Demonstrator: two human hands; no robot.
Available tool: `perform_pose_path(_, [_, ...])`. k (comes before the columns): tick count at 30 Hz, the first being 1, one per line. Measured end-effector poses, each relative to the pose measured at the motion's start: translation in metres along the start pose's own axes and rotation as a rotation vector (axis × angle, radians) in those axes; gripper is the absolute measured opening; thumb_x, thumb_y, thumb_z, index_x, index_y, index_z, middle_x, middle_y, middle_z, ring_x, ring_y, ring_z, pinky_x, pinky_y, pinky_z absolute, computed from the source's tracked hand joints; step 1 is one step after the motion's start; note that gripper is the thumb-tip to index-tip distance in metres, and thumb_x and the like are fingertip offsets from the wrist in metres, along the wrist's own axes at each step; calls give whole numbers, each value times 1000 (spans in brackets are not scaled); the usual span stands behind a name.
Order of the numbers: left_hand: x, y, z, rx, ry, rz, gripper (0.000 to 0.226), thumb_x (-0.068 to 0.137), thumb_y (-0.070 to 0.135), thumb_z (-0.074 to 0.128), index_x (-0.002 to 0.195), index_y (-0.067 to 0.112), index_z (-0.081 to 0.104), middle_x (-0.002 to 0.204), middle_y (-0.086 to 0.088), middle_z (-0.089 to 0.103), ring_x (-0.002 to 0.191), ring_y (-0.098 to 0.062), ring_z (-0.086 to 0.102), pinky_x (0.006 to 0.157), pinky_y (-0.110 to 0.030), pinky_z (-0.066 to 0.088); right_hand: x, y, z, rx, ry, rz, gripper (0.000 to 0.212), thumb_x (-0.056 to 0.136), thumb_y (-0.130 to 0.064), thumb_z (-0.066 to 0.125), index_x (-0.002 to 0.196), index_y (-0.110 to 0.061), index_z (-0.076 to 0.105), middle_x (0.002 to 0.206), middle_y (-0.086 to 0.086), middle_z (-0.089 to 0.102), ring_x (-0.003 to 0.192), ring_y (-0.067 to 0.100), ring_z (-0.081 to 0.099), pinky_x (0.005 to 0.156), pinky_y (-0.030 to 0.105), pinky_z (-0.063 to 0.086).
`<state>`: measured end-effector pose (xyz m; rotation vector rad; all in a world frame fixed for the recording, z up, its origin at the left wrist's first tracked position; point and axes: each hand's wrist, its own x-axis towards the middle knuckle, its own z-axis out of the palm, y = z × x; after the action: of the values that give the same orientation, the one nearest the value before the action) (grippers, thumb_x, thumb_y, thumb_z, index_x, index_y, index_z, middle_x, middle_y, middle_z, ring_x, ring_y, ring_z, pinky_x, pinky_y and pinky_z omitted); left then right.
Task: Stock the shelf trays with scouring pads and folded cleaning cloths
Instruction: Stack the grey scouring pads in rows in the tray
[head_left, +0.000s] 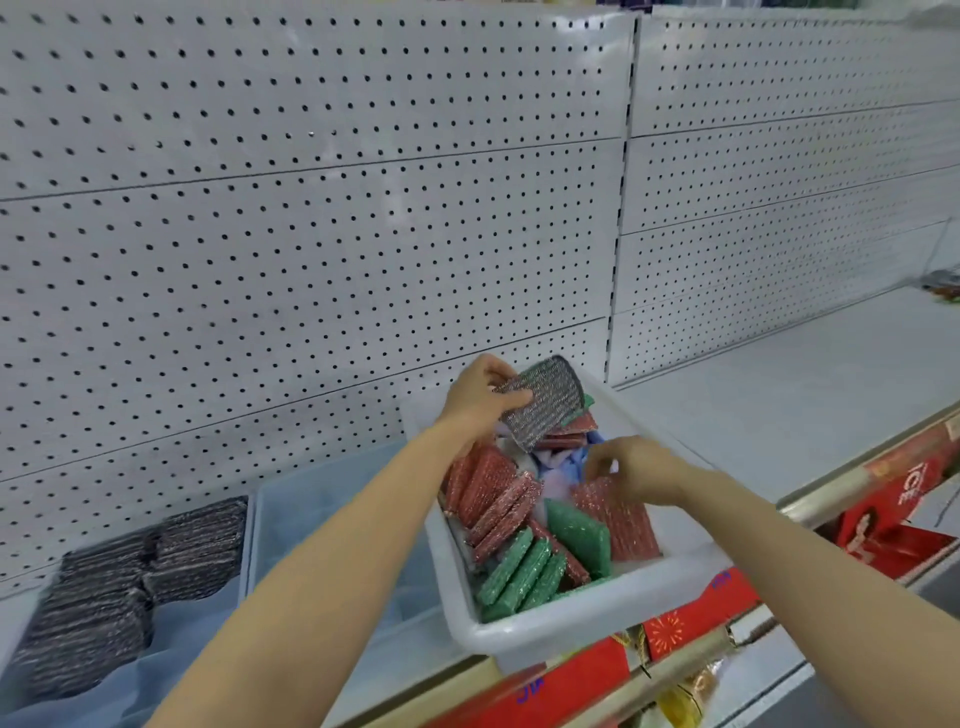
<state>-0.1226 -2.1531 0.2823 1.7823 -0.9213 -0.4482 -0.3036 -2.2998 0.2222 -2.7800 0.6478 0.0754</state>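
Note:
A white bin (582, 621) on the shelf holds red scouring pads (491, 499), green scouring pads (519, 574) and a pale blue cloth (563, 460). My left hand (478, 400) grips a grey scouring pad (545, 400) raised over the bin's far end. My right hand (631, 467) reaches into the bin, fingers curled at the blue cloth beside a red pad (618, 519); whether it holds anything is unclear. To the left, a translucent tray (249, 525) holds stacked grey pads (135, 582).
A second translucent tray (332, 519) stands between the grey-pad tray and the bin. White pegboard (311, 234) backs the shelf. Bare shelf surface (810, 395) extends right. Red packaged goods (893, 540) sit on the lower shelf.

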Motion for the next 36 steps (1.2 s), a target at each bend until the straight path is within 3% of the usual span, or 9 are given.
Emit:
perform_pose_path(2, [-8, 8, -22, -9, 3, 38, 30, 80, 19, 79, 99, 26, 56, 113, 3, 62, 102, -15, 61, 81, -30, 56, -7, -2, -19, 3, 86, 16, 39, 80, -6, 62, 94, -42, 55, 94, -6, 62, 84, 16, 62, 64, 31, 52])
perform_pose_path(6, [-40, 10, -80, -46, -59, 124, 34, 82, 11, 77, 111, 25, 66, 108, -9, 69, 94, -25, 68, 80, -36, 60, -22, -26, -63, -32, 235, 16, 64, 86, -4, 53, 138, -40, 40, 100, -1, 48, 87, 18, 54, 65, 27, 45])
perform_pose_path(12, [-101, -17, -188, 98, 44, 54, 30, 80, 2, 76, 105, 16, 71, 99, -14, 69, 86, -22, 66, 78, -43, 60, -26, -113, -69, 394, 512, -79, 50, 82, 2, 66, 122, -27, 61, 109, 3, 64, 89, 21, 61, 90, 40, 52])
perform_pose_path(17, [-153, -54, -281, 228, 134, -59, 25, 80, 5, 77, 100, 18, 70, 90, -7, 70, 75, -10, 66, 67, -22, 53, -11, -207, -28, 670, 464, -168, 41, 76, 2, 71, 105, -26, 62, 96, 9, 67, 76, 20, 63, 69, 35, 57])
perform_pose_path(22, [-192, -97, -342, 419, 138, -186, 26, 76, 8, 81, 97, 21, 71, 89, 2, 70, 88, -15, 65, 77, -25, 51, 7, -287, 17, 795, 366, -297, 40, 75, 5, 69, 95, -28, 58, 86, 4, 62, 73, 21, 57, 70, 37, 52])
perform_pose_path(24, [-206, -119, -357, 519, 74, -246, 27, 73, 12, 84, 92, 26, 71, 91, 4, 68, 91, -14, 64, 79, -27, 50, 14, -312, 33, 789, 347, -313, 43, 76, 5, 68, 100, -30, 58, 88, 4, 60, 72, 17, 55, 69, 38, 52])
perform_pose_path(27, [-222, -151, -366, 636, -2, -263, 27, 72, 16, 85, 87, 31, 69, 96, 8, 66, 93, -12, 61, 78, -26, 46, 17, -341, 54, 783, 259, -355, 56, 82, 8, 62, 118, -35, 60, 101, 8, 56, 74, 13, 54, 64, 17, 51])
perform_pose_path(32, [-240, -193, -355, 980, -31, -153, 29, 77, 15, 76, 87, 33, 56, 89, 14, 60, 89, -14, 60, 74, -29, 46, 28, -377, 79, 635, 229, -372, 56, 83, 9, 57, 124, -28, 62, 110, 8, 57, 98, 24, 59, 80, 37, 54])
perform_pose_path(36, [-247, -206, -352, 1157, -11, -55, 27, 76, 11, 65, 89, 27, 48, 87, 8, 60, 83, -21, 57, 60, -29, 36, 43, -396, 95, 447, 208, -377, 55, 83, 7, 56, 126, -27, 62, 102, 0, 51, 103, 21, 55, 89, 29, 41])
